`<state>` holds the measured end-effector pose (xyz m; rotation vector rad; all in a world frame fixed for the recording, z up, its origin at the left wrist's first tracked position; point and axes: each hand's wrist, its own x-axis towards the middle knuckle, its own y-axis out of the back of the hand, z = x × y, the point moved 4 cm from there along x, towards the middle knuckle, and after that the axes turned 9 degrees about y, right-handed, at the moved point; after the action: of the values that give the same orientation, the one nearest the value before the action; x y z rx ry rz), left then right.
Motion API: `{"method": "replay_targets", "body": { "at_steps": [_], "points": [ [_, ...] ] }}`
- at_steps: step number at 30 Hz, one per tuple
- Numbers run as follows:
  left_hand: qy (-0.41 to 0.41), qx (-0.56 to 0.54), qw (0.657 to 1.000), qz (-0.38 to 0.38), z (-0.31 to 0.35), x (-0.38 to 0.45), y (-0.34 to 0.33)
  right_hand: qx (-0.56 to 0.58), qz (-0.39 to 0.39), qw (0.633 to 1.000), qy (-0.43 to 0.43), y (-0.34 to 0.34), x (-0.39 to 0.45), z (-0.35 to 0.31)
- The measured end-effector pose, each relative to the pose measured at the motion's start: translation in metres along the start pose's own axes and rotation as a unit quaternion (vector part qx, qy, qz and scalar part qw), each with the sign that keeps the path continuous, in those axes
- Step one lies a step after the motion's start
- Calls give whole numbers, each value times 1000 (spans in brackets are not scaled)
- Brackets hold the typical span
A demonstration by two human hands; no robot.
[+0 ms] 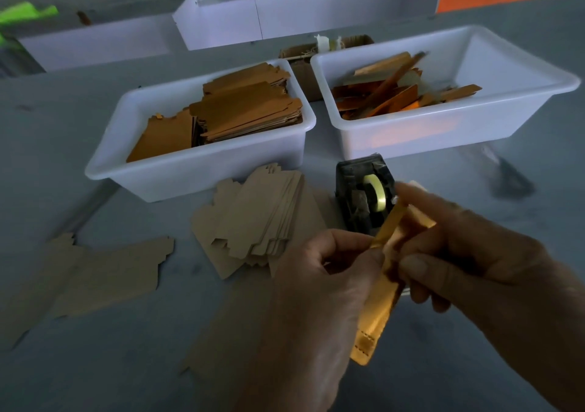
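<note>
Both of my hands hold a narrow folded orange-brown cardboard piece [376, 304] above the table, tilted with its lower end toward me. My left hand [319, 288] pinches its upper left edge between thumb and fingers. My right hand [468, 253] grips its right side, fingers curled round it, and a yellowish strip of tape [391, 221] lies along its upper edge. Just behind the hands stands a black tape dispenser [364, 196] with a yellowish roll in it.
A stack of flat cardboard blanks [253, 218] lies left of the dispenser, with loose blanks [104, 272] further left. Behind stand a white tub of flat blanks [202, 171] and a white tub of folded pieces [443, 133]. Grey table all round.
</note>
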<state>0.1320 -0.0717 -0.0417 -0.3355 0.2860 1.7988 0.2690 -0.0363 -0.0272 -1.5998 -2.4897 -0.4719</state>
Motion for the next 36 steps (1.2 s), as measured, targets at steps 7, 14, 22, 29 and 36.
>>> {"method": "replay_targets", "body": {
  "at_steps": [7,14,22,29,36],
  "points": [
    [-24,18,1000,-4,4,-3,-1,-10,32,998,-55,-1,3,7],
    [-16,26,999,-25,0,-2,1,-75,37,992,-97,-4,1,10],
    [-13,-12,997,-73,3,-3,-1,-145,46,982,-113,-5,2,10],
    [58,-61,994,-76,-5,0,-2,-200,43,974,-94,-5,1,1],
    [-6,-23,1000,18,-4,-4,-13,-274,1,957,-93,-8,2,-7]
  ]
}}
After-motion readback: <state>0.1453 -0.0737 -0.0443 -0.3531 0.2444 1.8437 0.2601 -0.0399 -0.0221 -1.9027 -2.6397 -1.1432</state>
